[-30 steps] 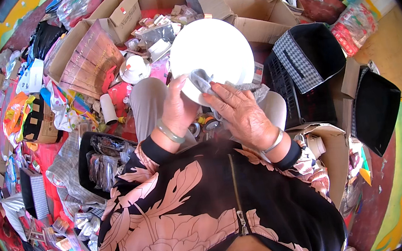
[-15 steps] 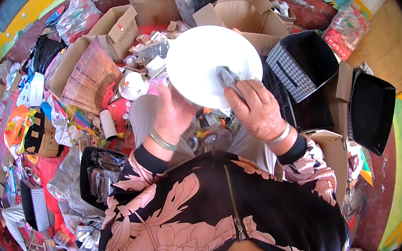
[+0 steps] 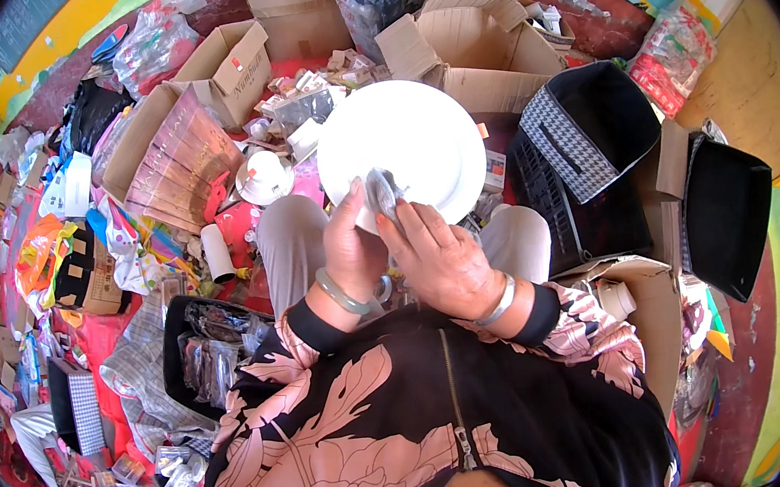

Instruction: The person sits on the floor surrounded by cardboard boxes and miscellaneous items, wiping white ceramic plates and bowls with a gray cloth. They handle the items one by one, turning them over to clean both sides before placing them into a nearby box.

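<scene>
A round white plate (image 3: pixel 426 142) is held up in front of me, its smooth face toward my view. My left hand (image 3: pixel 352 251) grips its lower left rim, thumb along the face and the other fingers mostly hidden. Pressed on the plate's lower left is a small grey cloth (image 3: pixel 384 192), bunched under the fingers of my right hand (image 3: pixel 446 261). Both hands are close together above my lap.
Open cardboard boxes (image 3: pixel 492 41) stand at the back, with black fabric bins (image 3: pixel 590 126) to my right. On my left lie a black tray of packaged items (image 3: pixel 217 343), a white roll (image 3: pixel 216 253) and a white dish (image 3: pixel 263 178). Mixed clutter covers the red floor.
My right hand has swept the cloth leftward and down across the plate, near my left thumb. The plate has dropped slightly and shifted left.
</scene>
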Demonstrator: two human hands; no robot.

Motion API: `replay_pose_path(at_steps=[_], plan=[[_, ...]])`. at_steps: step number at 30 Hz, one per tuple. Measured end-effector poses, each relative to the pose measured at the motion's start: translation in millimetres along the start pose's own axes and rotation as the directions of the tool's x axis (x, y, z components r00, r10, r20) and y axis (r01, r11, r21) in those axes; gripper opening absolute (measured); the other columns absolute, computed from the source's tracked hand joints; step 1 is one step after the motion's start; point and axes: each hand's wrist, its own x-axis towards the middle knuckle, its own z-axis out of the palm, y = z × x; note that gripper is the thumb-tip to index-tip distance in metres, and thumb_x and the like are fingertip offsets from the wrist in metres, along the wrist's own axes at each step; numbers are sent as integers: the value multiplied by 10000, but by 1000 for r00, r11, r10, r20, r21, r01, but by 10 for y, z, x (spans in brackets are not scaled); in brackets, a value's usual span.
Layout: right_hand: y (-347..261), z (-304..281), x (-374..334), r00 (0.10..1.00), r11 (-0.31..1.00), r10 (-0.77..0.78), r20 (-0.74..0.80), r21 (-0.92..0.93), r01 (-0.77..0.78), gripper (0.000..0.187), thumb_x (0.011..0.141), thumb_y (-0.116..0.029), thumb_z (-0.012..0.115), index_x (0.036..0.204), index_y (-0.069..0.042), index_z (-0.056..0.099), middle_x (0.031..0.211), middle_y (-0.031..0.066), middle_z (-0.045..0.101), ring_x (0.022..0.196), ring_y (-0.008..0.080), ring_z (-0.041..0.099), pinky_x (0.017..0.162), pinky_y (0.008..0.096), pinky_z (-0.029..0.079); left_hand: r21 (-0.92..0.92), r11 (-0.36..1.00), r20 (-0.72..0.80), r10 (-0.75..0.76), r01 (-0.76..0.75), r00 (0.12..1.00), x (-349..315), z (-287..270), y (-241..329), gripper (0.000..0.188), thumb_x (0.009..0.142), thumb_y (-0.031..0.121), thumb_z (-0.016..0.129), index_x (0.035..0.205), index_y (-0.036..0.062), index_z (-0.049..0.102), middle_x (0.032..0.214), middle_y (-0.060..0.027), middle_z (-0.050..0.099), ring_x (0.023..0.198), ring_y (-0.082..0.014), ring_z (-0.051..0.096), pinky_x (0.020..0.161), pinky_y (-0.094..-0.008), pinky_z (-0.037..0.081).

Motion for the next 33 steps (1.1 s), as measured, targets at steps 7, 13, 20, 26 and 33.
replay_pose_path(at_steps=[7, 13, 20, 26, 33], plan=[[594, -122, -273, 982, 995, -89, 168, -36, 96, 532, 769, -74, 525, 1296, -23, 474, 1319, 178, 481, 1243, 288, 453, 808, 313, 459, 55, 998, 29, 14, -15, 999, -40, -219, 257, 472, 814, 163, 626, 1217, -32, 476, 1142, -120, 582, 1077, -254, 551, 964, -386, 408], [1067, -106, -525, 903, 884, 426, 52, 189, -428, 455, 798, 17, 536, 1249, -39, 524, 1176, 167, 578, 1080, 313, 570, 888, 355, 470, 193, 979, 6, -70, 68, 998, -83, -212, 265, 526, 771, 95, 661, 1236, -41, 456, 1132, -117, 577, 1082, -230, 548, 951, -367, 420], [1087, -274, -159, 479, 51, 862, 164, 913, -404, 355, 832, 32, 555, 1186, -3, 554, 1022, 40, 597, 881, 94, 566, 778, 206, 458, 429, 903, 111, -69, 15, 991, -115, 9, 193, 658, 726, 93, 694, 1295, -28, 388, 1187, -114, 526, 1112, -210, 511, 966, -346, 397], [682, 20, 32, 442, -103, 875, 195, 969, -224, 390, 854, 86, 491, 1220, -43, 531, 1074, 12, 553, 909, 69, 524, 769, 157, 401, 584, 811, 243, -125, -43, 962, -117, -94, -70, 827, 683, 140, 719, 1381, -13, 302, 1294, -98, 439, 1212, -209, 419, 1017, -338, 329], [389, -127, 214, 928, 628, 349, -134, 768, -125, 510, 484, 119, 537, 957, -40, 643, 1045, 112, 597, 1005, 299, 556, 884, 372, 436, 577, 816, 180, -167, 33, 969, -189, -55, -90, 771, 679, 30, 693, 1369, 26, 350, 1279, -63, 467, 1190, -171, 445, 1014, -345, 343]])
